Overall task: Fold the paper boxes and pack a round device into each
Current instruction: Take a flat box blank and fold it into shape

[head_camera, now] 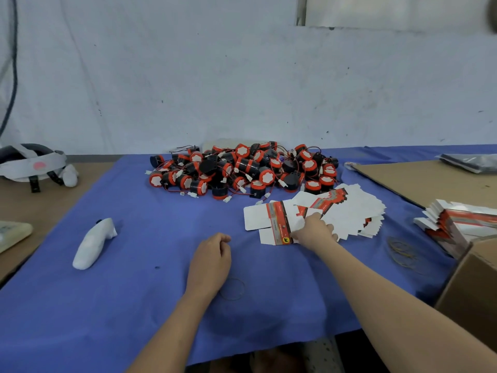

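Note:
A heap of round black-and-red devices (242, 168) with red wires lies at the back of the blue cloth (134, 305). To its right spreads a fan of flat white paper boxes (347, 211) with red and grey print. My right hand (313, 230) rests on the nearest flat box (271, 220) at the fan's left edge, fingers curled onto its printed band. My left hand (212, 258) lies on the cloth left of it, fingers loosely curled, holding nothing.
A white controller (92, 243) lies on the cloth at left, a headset (29, 162) at far left. Rubber bands (403, 251) lie at right and one (232, 289) by my left wrist. A cardboard sheet (430, 179), more flat boxes (457, 224) and a carton (476, 289) stand right.

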A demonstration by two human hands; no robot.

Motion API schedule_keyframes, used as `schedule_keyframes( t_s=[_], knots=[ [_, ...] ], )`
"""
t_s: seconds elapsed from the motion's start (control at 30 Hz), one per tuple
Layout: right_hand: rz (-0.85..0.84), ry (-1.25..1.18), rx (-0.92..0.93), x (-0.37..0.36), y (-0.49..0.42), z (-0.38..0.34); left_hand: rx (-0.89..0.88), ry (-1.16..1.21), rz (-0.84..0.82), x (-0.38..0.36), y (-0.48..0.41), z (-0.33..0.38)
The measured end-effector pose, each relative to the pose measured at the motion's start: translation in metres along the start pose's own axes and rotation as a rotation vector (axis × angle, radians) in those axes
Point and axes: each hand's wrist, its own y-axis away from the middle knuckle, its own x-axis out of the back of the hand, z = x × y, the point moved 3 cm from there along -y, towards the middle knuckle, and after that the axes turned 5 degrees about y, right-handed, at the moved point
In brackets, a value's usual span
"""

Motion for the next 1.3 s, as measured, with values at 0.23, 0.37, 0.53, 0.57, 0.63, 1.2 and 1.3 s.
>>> schedule_keyframes(
  t_s=[0.23, 0.37, 0.53, 0.57, 0.63, 1.2, 1.3],
  knots=[
    [0.313, -0.211, 0.253, 0.009, 0.025, -0.002, -0.149, -0.072, 0.025, -0.004, 0.002, 0.006],
    [0.165, -0.564, 0.285, 0.014, 0.036, -0.013, -0.302, -0.081, 0.079, -0.002, 0.005, 0.015],
    [-0.058, -0.798, 0.398, 0.015, 0.06, -0.032, -0.392, -0.153, -0.025, -0.007, 0.008, 0.021],
    [-0.106, -0.826, 0.43, 0.013, 0.065, -0.037, -0.395, -0.162, -0.044, -0.007, 0.008, 0.021],
    [-0.208, -0.869, 0.502, 0.008, 0.078, -0.046, -0.423, -0.175, -0.02, -0.005, 0.009, 0.021],
    [-0.052, -0.859, 0.502, -0.061, 0.099, -0.047, 0.208, 0.784, 0.043, 0.02, 0.004, 0.007],
    [-0.011, -0.824, 0.517, -0.059, 0.1, -0.047, 0.163, 0.733, 0.058, 0.021, 0.004, 0.009]
  ],
)
